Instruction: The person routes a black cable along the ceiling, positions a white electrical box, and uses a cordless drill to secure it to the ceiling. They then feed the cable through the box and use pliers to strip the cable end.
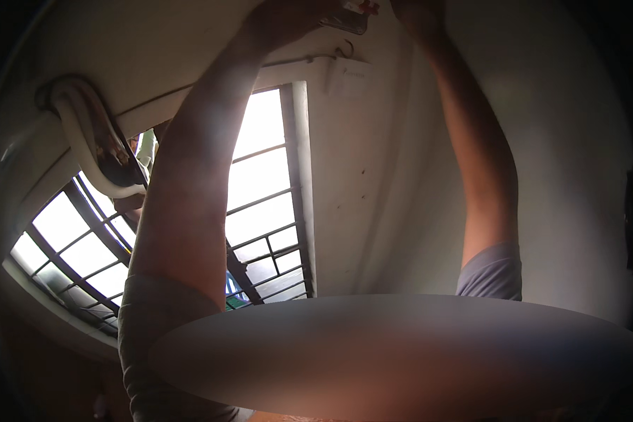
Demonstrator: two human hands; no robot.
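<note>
Overhead at the ceiling, the left hand grips a small flat card; right hand's grip unclear.

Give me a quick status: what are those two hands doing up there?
Left hand on a small grey device at the ceiling. Right hand beside it, grip unclear. Wire hook just below.

A room in a home: plain cream plastered wall, a tall barred glass window, white insulated pipes near the ceiling.
</note>
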